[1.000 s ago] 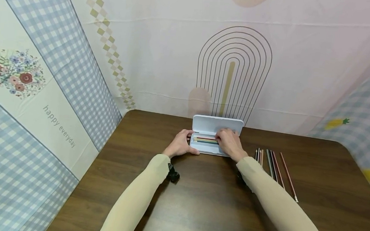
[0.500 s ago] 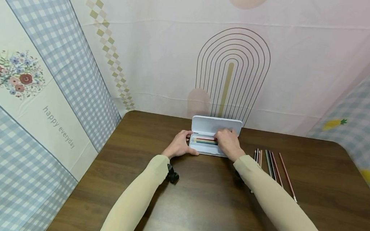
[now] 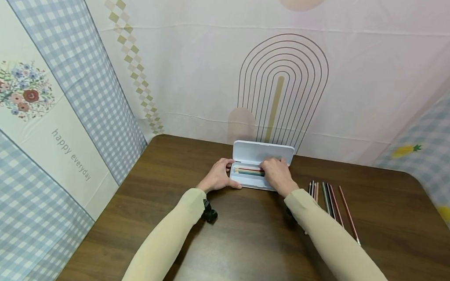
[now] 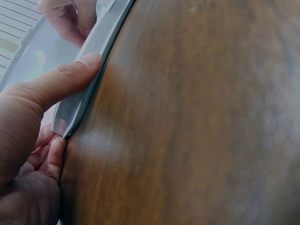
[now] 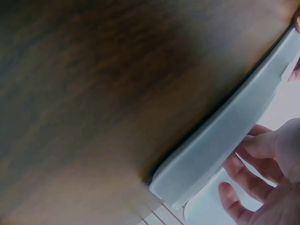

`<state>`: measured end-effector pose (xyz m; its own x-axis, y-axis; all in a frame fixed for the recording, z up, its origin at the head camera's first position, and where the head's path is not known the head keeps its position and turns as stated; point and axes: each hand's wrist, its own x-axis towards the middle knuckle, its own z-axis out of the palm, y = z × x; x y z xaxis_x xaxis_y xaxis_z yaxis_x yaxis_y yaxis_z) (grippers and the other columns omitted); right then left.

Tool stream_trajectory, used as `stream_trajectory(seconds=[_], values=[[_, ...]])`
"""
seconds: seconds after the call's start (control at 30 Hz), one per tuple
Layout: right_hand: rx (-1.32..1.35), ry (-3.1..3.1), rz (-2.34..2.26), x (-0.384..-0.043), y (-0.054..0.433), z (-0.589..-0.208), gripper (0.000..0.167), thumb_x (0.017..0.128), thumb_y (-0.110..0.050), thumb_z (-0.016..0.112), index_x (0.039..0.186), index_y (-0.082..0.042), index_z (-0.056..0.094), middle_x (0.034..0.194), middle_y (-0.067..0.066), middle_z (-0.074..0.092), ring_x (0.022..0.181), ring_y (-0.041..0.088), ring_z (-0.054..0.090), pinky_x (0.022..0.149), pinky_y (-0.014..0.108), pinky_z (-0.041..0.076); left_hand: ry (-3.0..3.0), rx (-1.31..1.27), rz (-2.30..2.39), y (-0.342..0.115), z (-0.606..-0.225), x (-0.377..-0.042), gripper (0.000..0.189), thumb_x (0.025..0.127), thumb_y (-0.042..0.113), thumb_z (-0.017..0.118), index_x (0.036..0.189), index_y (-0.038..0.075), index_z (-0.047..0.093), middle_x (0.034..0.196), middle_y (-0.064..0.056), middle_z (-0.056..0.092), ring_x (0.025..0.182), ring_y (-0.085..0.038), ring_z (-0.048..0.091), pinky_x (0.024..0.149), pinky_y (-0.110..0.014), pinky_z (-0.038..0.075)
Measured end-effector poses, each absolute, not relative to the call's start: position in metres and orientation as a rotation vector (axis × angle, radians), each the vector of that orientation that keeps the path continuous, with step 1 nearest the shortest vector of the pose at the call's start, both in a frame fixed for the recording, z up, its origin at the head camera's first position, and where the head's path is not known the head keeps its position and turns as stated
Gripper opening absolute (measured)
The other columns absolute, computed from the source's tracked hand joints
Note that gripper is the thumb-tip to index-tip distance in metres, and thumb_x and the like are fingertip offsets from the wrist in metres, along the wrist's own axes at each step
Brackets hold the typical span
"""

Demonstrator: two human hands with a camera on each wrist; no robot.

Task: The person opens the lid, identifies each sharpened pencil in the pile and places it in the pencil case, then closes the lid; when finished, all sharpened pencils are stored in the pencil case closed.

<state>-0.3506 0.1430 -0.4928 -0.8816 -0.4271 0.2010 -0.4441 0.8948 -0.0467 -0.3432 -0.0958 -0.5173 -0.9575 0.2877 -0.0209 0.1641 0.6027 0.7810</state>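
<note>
Blue-checked cloth point(image 3: 77, 76) hangs at frame left, a pale arch-printed sheet point(image 3: 207, 68) up top, brown table point(image 3: 236, 243) below.

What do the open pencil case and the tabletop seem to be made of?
Pencil case: probably painted metal or hard plastic, smooth and pale; its soft sheen doesn't settle which.
Tabletop: likely wood or wood-look laminate, satin; it shows dark brown streaked grain and blurred glare.

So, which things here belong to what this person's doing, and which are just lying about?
In the job:
open pale case, held in the left grip
pencils inside it
loose pencils to its right, probably

Just around, apparently:
wooden table, merely the work surface
arch-print cloth behind
flowered cloth, left
</note>
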Motion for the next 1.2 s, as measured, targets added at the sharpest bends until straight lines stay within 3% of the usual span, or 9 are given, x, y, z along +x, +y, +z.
stream_trajectory(seconds=[0.17,0.47,0.67,0.97,1.07,1.2], values=[[0.684,-2.86,0.177,-0.348,0.146,-0.489,0.023,0.094,0.01,0.067,0.1,-0.004,0.085,0.097,0.014,0.083,0.093,0.033,0.078,0.089,0.058,0.058,2.686,0.381,1.274,-0.096,-0.518,-0.344,0.097,0.077,0.026,0.101,0.157,0.002,0.051,0.149,-0.018,0.057,0.137,-0.033,0.059,0.12,-0.046,0.05],[0.648,-2.766,0.358,-0.333,0.153,-0.479,0.024,0.094,0.008,0.06,0.088,-0.001,0.081,0.085,0.015,0.079,0.074,0.031,0.073,0.068,0.05,0.061,2.676,0.376,1.267,-0.096,-0.518,-0.345,0.097,0.078,0.028,0.101,0.158,0.003,0.051,0.152,-0.018,0.056,0.138,-0.033,0.058,0.121,-0.046,0.05],[0.577,-2.788,0.519,-0.316,0.156,-0.471,0.021,0.094,0.007,0.06,0.081,0.001,0.075,0.081,0.016,0.074,0.065,0.021,0.055,0.061,0.039,0.051,2.679,0.37,1.266,-0.096,-0.518,-0.344,0.098,0.078,0.028,0.101,0.158,0.003,0.051,0.152,-0.017,0.056,0.138,-0.032,0.058,0.121,-0.046,0.05],[0.415,-2.843,0.643,-0.283,0.165,-0.454,0.032,0.095,0.003,0.056,0.066,-0.008,0.056,0.068,0.005,0.052,0.063,0.019,0.046,0.056,0.031,0.037,2.676,0.372,1.276,-0.096,-0.52,-0.344,0.097,0.078,0.027,0.101,0.158,0.002,0.051,0.153,-0.018,0.056,0.137,-0.033,0.059,0.12,-0.046,0.05],[0.376,-2.856,0.681,-0.273,0.173,-0.45,0.025,0.096,0.003,0.056,0.073,-0.005,0.062,0.067,0.006,0.053,0.059,0.018,0.045,0.054,0.03,0.036,2.673,0.371,1.283,-0.096,-0.52,-0.344,0.097,0.078,0.027,0.101,0.158,0.002,0.051,0.152,-0.018,0.056,0.137,-0.033,0.059,0.12,-0.046,0.05],[0.327,-2.847,0.709,-0.262,0.184,-0.45,0.019,0.095,0.003,0.06,0.099,0.007,0.077,0.082,0.019,0.073,0.062,0.019,0.054,0.058,0.035,0.047,2.674,0.374,1.288,-0.096,-0.521,-0.345,0.098,0.077,0.027,0.101,0.158,0.002,0.051,0.151,-0.018,0.056,0.136,-0.033,0.059,0.12,-0.046,0.05]])
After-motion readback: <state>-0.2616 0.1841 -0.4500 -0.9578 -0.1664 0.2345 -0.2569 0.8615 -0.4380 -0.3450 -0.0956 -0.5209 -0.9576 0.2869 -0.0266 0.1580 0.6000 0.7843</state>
